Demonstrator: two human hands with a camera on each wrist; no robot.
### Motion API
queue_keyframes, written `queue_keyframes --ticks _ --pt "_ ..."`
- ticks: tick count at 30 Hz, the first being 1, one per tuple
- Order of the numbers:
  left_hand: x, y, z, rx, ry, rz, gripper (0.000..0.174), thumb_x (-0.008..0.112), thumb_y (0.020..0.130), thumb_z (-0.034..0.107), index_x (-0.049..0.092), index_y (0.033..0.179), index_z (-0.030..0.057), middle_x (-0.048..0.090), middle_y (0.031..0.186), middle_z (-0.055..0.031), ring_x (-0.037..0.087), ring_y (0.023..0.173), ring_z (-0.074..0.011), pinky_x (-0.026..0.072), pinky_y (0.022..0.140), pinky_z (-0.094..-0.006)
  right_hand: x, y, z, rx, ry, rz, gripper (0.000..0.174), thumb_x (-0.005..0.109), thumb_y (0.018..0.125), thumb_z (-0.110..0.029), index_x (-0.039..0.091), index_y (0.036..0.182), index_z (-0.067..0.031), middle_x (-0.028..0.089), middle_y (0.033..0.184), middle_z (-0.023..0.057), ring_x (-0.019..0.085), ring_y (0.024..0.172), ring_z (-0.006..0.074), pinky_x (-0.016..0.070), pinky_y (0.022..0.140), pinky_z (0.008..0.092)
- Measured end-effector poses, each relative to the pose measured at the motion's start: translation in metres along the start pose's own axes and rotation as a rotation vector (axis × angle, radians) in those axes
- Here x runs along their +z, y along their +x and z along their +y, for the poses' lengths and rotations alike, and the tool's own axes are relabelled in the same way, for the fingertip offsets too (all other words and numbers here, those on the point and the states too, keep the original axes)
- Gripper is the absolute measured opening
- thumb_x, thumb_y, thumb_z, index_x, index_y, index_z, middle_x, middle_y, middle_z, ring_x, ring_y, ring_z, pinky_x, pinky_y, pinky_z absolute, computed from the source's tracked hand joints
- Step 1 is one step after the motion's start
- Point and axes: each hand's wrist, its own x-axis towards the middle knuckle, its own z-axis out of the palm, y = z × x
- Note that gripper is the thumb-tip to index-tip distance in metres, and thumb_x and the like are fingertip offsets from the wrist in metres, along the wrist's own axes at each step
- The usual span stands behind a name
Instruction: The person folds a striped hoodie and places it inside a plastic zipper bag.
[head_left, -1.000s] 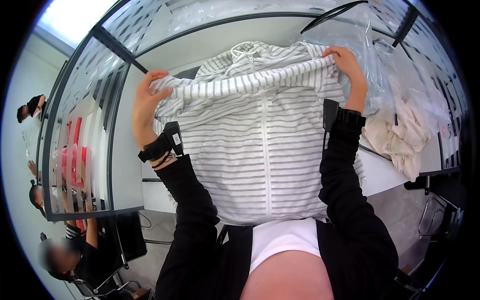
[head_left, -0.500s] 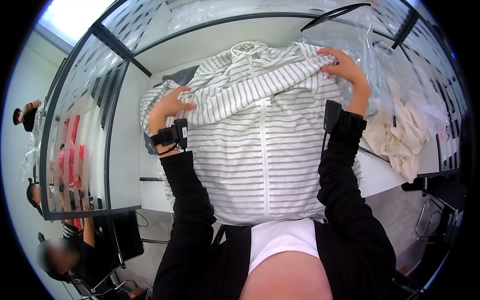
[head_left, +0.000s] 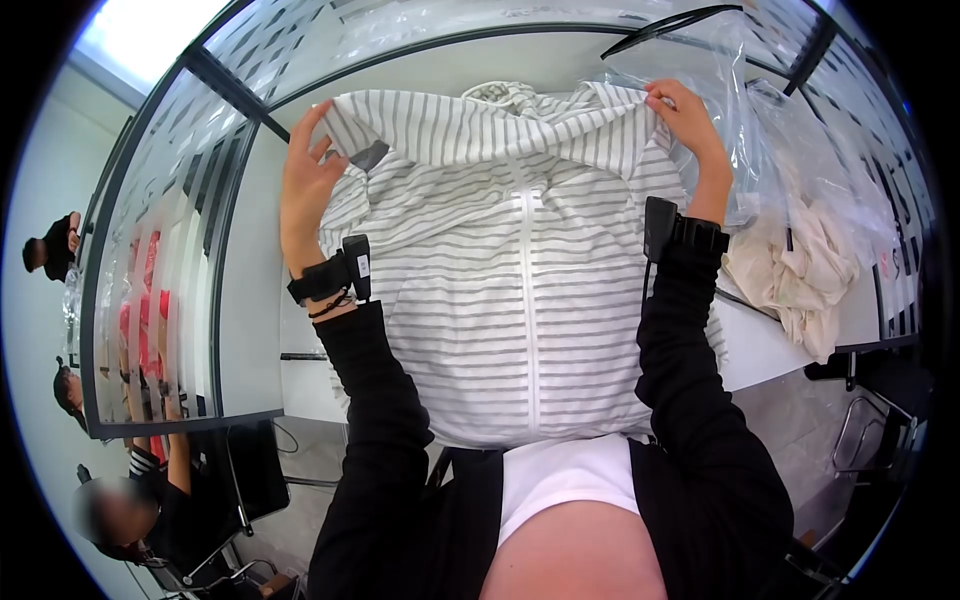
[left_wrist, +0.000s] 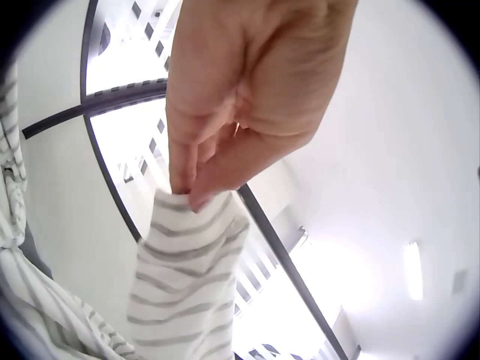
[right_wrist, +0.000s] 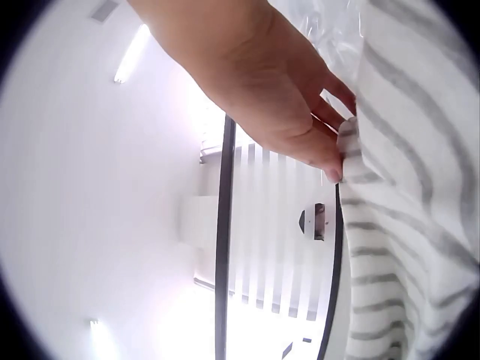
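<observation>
A white zip-up hoodie [head_left: 460, 330] with grey stripes lies front up on the table, its hood and drawstring at the far end. One striped sleeve [head_left: 430, 125] is stretched across the upper chest between both hands. At the far left, my left hand [head_left: 312, 190] pinches the end of this sleeve between thumb and fingers, as the left wrist view shows. On the other side, my right hand [head_left: 690, 125] pinches a fold of the striped cloth [right_wrist: 405, 187] near the shoulder. The zip [head_left: 530, 300] runs straight down the middle.
Clear plastic bags [head_left: 740, 130] and a crumpled cream cloth [head_left: 800, 265] lie at the right. Something dark grey [head_left: 372, 155] shows beneath the hoodie's left side. Framed panels [head_left: 250, 220] enclose the table's left and back. People sit beyond the left panel.
My left hand first came inward and down, laying the sleeve slack over the chest, then went back up and outward, lifting it taut. The right hand stayed near the right shoulder.
</observation>
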Motion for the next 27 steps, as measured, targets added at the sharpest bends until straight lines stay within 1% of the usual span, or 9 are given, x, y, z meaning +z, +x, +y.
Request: queue_keyframes --ticks 3,6,9,12,15,18,21,24,27 --pt "0.001 0.007 -0.007 0.105 0.206 0.066 0.071 0.053 0.063 -0.017 0.039 0.129 0.0070 0.034 0.133 -0.0080 0.038 0.120 -0.0184 0.0350 0.100 -0.0362 0.000 0.000 0.006 -0.006 -0.002 0.001 0.017 0.058 0.081 -0.015 0.059 0.090 -0.0011 0.060 0.091 0.0095 0.055 0.080 0.0227 0.0427 0.073 0.0293" --pt "0.003 0.004 -0.005 0.113 0.101 0.034 0.079 0.059 0.063 -0.014 0.034 0.133 0.0097 0.032 0.135 -0.0076 0.039 0.119 -0.0195 0.0360 0.099 -0.0356 -0.001 -0.001 0.008 -0.012 -0.015 -0.005 0.018 0.058 0.081 -0.016 0.059 0.091 -0.0008 0.060 0.090 0.0106 0.055 0.080 0.0234 0.0426 0.072 0.0300" --pt "0.007 -0.004 0.006 0.000 0.048 -0.056 0.088 0.066 0.061 -0.008 0.028 0.137 0.0125 0.029 0.137 -0.0058 0.040 0.117 -0.0199 0.0373 0.097 -0.0340 -0.002 -0.001 0.007 -0.005 -0.055 -0.021 0.019 0.057 0.082 -0.016 0.058 0.091 -0.0001 0.059 0.090 0.0118 0.055 0.080 0.0241 0.0426 0.072 0.0308" --pt "0.009 -0.004 0.007 -0.174 0.104 -0.077 0.094 0.072 0.060 -0.002 0.024 0.139 0.0138 0.027 0.138 -0.0045 0.040 0.116 -0.0200 0.0376 0.094 -0.0331 -0.002 -0.002 0.007 0.015 -0.077 -0.032 0.019 0.057 0.082 -0.017 0.058 0.090 0.0005 0.059 0.089 0.0127 0.055 0.079 0.0247 0.0426 0.072 0.0313" --pt "0.006 0.004 -0.008 0.024 0.256 -0.039 0.095 0.076 0.056 -0.001 0.028 0.138 0.0120 0.029 0.137 -0.0056 0.045 0.109 -0.0210 0.0469 0.080 -0.0289 -0.002 -0.004 0.003 0.064 -0.076 -0.048 0.019 0.057 0.081 -0.017 0.058 0.089 0.0009 0.059 0.089 0.0132 0.055 0.078 0.0252 0.0427 0.071 0.0317" --pt "0.003 0.008 -0.013 0.272 0.582 0.027 0.092 0.076 0.058 0.000 0.030 0.137 0.0122 0.032 0.135 -0.0058 0.045 0.109 -0.0192 0.0459 0.079 -0.0285 -0.003 -0.003 -0.001 0.092 -0.062 -0.070 0.019 0.057 0.081 -0.017 0.058 0.088 0.0009 0.059 0.089 0.0134 0.055 0.077 0.0257 0.0428 0.070 0.0319" --pt "0.001 0.012 -0.017 0.396 0.682 0.073 0.088 0.074 0.062 0.000 0.031 0.137 0.0128 0.031 0.134 -0.0053 0.042 0.113 -0.0188 0.0423 0.086 -0.0297 -0.003 -0.004 0.000 0.079 -0.067 -0.068 0.019 0.057 0.081 -0.017 0.058 0.088 0.0010 0.059 0.089 0.0135 0.055 0.077 0.0264 0.0429 0.070 0.0321" --pt "0.010 0.010 -0.010 0.198 0.228 0.095 0.086 0.074 0.064 0.001 0.030 0.137 0.0128 0.032 0.133 -0.0062 0.041 0.113 -0.0164 0.0424 0.088 -0.0295 -0.004 -0.003 0.000 0.075 -0.079 -0.072 0.018 0.056 0.081 -0.016 0.058 0.088 0.0005 0.060 0.090 0.0138 0.055 0.078 0.0271 0.0429 0.070 0.0321" --pt "0.017 0.004 0.008 0.120 0.142 0.099 0.084 0.073 0.065 0.000 0.031 0.137 0.0127 0.031 0.132 -0.0061 0.044 0.111 -0.0155 0.0425 0.089 -0.0289 -0.005 -0.004 -0.004 0.077 -0.080 -0.068 0.018 0.056 0.081 -0.016 0.058 0.090 -0.0007 0.060 0.091 0.0140 0.055 0.079 0.0276 0.0428 0.070 0.0322"
